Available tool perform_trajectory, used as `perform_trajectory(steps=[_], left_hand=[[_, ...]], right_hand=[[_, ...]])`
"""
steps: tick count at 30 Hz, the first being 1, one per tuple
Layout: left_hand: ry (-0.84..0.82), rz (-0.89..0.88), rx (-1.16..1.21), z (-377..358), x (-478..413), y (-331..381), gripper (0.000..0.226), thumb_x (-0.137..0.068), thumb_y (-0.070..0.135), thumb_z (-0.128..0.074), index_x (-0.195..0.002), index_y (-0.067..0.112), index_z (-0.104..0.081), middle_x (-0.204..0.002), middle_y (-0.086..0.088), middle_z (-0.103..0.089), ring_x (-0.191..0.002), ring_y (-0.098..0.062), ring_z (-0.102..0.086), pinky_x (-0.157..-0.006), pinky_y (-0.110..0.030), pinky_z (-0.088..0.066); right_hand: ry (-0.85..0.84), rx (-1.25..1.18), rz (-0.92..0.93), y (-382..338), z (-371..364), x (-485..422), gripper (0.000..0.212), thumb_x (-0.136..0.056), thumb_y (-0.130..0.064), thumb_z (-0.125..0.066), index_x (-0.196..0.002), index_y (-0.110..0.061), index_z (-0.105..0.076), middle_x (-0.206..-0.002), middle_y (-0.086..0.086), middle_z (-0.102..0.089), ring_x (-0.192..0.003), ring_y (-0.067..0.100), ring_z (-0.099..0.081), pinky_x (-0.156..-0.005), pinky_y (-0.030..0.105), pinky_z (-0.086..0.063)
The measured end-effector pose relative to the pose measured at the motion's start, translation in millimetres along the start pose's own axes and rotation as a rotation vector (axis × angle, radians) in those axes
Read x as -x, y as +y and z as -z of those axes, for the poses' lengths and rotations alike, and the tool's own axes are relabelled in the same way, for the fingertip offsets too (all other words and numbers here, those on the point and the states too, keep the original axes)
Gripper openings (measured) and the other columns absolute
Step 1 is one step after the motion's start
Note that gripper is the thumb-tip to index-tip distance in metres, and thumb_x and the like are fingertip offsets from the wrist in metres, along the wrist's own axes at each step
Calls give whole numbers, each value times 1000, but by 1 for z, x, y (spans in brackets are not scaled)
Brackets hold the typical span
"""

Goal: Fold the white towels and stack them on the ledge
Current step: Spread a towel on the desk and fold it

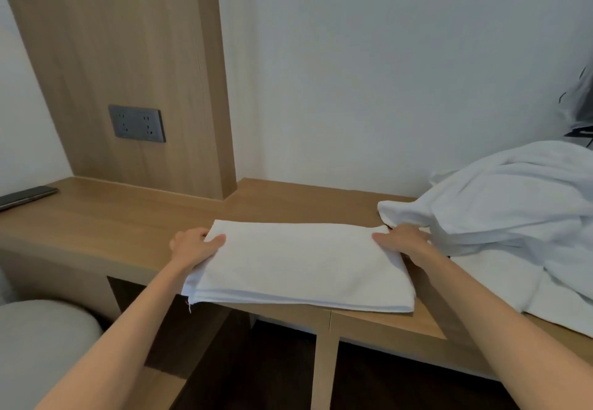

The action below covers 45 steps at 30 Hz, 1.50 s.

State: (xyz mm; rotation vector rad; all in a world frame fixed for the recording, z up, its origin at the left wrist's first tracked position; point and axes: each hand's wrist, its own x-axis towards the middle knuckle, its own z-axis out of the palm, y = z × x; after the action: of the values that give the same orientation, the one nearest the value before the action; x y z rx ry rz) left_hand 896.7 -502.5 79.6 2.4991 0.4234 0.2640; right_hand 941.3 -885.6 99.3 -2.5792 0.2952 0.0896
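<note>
Hands (196,245) (402,240) pinch towel (298,263) — folded, it seems.

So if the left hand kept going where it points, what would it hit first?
The folded towel: the left hand grips its left edge and points across it. Past that lies bare ledge, then probably the white wall, though depth is unclear.

Both hands (left (192,244), right (402,239)) gripping folded towel (298,265); ledge (128,217)

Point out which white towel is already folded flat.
The folded towel gripped by the left hand and right hand; the towel pile beside it lies crumpled.
</note>
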Motion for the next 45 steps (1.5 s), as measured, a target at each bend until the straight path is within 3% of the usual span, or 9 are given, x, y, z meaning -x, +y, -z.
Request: perform_trajectory(steps=[3,6,11,15,22,27,35,41,45], left_hand=[[-151,68,205,6,12,-1,35,-89,44,-59,-83,10,-65,-88,-6,-67,-87,-25,-62,-83,-36,-46],[-176,82,185,14,21,3,34,-93,38,-55,-87,6,-63,-95,-9,-64,-81,-21,-58,-75,-34,-44],[-44,22,314,24,24,23,46,-100,34,-41,-136,6,-41,-138,-13,-45,-120,-30,-46,-95,-39,-38],[18,49,549,28,18,34,37,-99,26,-46,-128,3,-47,-131,-14,-50,-112,-29,-49,-83,-33,-38],[-24,24,476,2,38,14,33,-98,16,-47,-130,8,-50,-123,-9,-55,-108,-25,-53,-85,-34,-41],[-84,61,260,13,36,11,4,-87,16,-53,-84,12,-52,-78,-2,-54,-66,-15,-49,-56,-26,-36],[-130,100,128,16,35,4,48,-86,26,-59,-50,17,-28,-47,5,-27,-45,-12,-25,-47,-23,-18],[-202,115,79,24,39,11,37,-87,24,-56,-58,14,-37,-55,0,-36,-49,-14,-32,-48,-23,-24],[-318,121,156,35,43,15,22,-91,25,-52,-85,5,-59,-79,-7,-58,-65,-17,-52,-55,-21,-39]], right_hand=[[-155,-313,-21,5,7,11,54,-85,-42,-65,-118,-2,-53,-117,9,-59,-106,26,-58,-73,28,-43],[-182,-237,23,5,11,24,41,-90,-32,-62,-119,-7,-52,-112,9,-57,-101,24,-57,-62,22,-44],[-14,-392,138,-8,17,26,44,-100,-23,-41,-140,-2,-37,-137,16,-46,-120,31,-48,-86,33,-40],[177,-391,202,-12,24,18,41,-100,-17,-38,-137,1,-42,-139,19,-45,-123,34,-46,-92,32,-36],[123,-141,196,18,-14,11,38,-101,-19,-33,-133,-5,-46,-131,16,-53,-113,31,-50,-84,33,-37],[161,46,189,18,-17,10,31,-100,-21,-32,-120,-5,-49,-117,17,-58,-95,29,-53,-74,33,-40],[318,236,258,16,-25,21,41,-101,-21,-33,-141,-17,-30,-122,14,-56,-108,31,-54,-79,36,-47],[332,418,282,8,-22,24,26,-99,-14,-31,-119,-18,-46,-104,9,-50,-83,23,-50,-63,30,-39],[352,321,295,6,-17,18,21,-100,-18,-32,-106,-20,-53,-94,7,-60,-82,22,-55,-66,29,-42]])
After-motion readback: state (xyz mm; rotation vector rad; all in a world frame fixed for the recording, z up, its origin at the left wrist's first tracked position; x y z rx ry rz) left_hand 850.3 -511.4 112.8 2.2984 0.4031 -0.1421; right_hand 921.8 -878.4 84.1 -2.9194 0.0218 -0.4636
